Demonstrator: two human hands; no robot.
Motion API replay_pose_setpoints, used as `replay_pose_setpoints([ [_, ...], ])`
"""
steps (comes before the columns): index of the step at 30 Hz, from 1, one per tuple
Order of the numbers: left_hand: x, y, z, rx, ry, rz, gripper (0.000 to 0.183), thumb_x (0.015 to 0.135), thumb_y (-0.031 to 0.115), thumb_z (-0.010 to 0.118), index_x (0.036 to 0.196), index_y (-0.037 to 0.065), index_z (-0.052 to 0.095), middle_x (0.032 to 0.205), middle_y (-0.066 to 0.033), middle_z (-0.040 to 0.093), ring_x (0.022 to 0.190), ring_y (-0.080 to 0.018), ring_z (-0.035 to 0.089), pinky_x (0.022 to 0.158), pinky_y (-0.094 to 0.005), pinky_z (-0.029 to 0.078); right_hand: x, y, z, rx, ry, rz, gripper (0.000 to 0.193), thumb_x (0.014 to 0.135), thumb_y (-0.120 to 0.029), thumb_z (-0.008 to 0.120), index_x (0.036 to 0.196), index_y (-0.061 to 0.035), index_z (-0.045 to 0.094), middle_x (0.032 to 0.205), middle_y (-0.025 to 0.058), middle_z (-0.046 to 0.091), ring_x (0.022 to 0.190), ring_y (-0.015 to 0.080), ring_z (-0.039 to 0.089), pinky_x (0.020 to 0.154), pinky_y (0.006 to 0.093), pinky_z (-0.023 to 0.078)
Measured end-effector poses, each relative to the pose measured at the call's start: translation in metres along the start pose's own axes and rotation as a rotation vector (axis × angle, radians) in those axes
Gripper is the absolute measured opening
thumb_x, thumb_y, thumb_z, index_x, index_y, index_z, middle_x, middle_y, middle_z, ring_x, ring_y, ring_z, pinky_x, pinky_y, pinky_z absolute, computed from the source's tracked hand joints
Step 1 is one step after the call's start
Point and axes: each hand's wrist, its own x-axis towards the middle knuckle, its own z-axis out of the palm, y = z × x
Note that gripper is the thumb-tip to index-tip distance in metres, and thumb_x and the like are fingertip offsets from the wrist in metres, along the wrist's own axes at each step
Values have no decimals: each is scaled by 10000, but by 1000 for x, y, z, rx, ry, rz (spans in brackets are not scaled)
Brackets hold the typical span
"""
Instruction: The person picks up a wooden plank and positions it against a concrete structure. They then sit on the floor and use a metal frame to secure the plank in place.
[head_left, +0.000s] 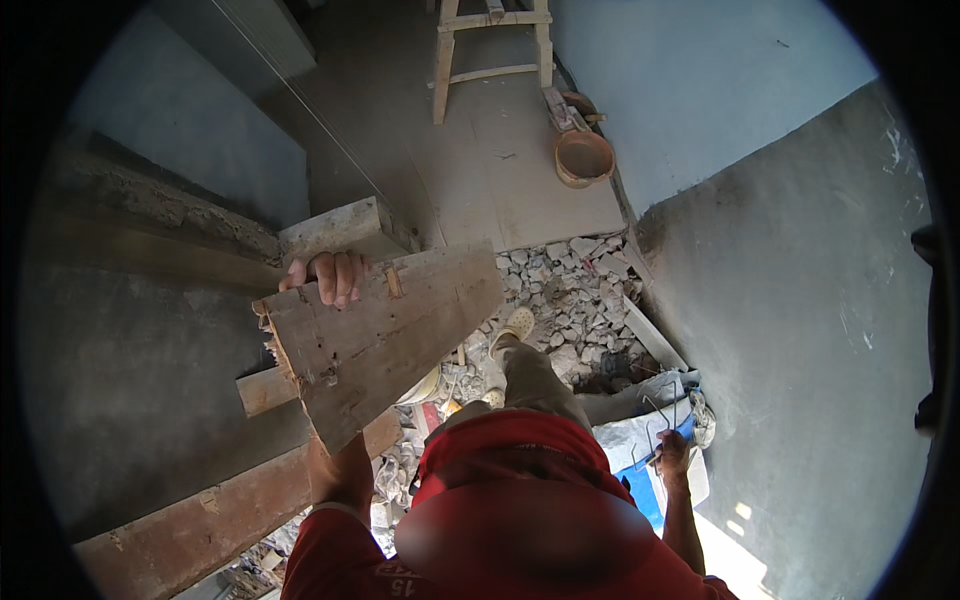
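Note:
My left hand (335, 277) grips a wide, worn wooden board (400, 325), its fingers curled over the far edge. The board has a splintered left end and hides most of my left forearm. On the right, my right hand (673, 455) is closed round thin bent metal rods (649, 428), which stick up past the fingers. Beside that hand lie a grey-white sack (640, 402) and something blue (638, 480). Between my hands, one foot in a pale clog (515, 328) stands on broken rubble (565, 300).
A wooden trestle (497, 20) stands at the far end of the smooth floor. Near the right wall (800, 260) sits a round brown bucket (584, 160). A narrow plank (654, 335) leans by the rubble. At the lower left runs a long reddish board (200, 525).

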Motion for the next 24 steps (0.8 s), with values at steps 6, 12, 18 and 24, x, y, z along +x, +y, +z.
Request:
replay_pose_setpoints([
  [6, 116, -13, 10, 319, -168, -5, 421, 937, 443, 435, 684, 148, 598, 658, 10, 585, 631, -160, 483, 716, -340, 355, 175, -149, 67, -125, 15, -180, 427, 999, -428, 526, 919, -28, 655, 556, 23, 540, 413, 113, 482, 366, 276, 365],
  [12, 199, -8, 21, 489, 51, -19, 488, 826, 451, 547, 487, 113, 452, 467, -38, 462, 455, -204, 382, 642, -363, 338, 256, -336, 150, -180, -257, -459, 366, 1026, -382, 534, 936, -48, 653, 593, -11, 549, 473, 73, 482, 451, 280, 387],
  [18, 247, -28, -45, 543, 201, -44, 524, 832, 459, 553, 474, 100, 421, 459, -48, 441, 455, -208, 381, 655, -370, 338, 311, -452, 215, -347, -346, -597, 357, 1019, -372, 536, 959, -44, 666, 601, 46, 574, 516, 124, 541, 515, 316, 432],
  [24, 267, -65, -174, 448, 520, 47, 475, 914, 405, 516, 538, 116, 487, 533, -28, 486, 571, -173, 422, 675, -350, 348, 383, -536, 266, -429, -441, -470, 298, 998, -308, 545, 943, -44, 672, 585, 40, 559, 533, 141, 561, 523, 320, 440],
])
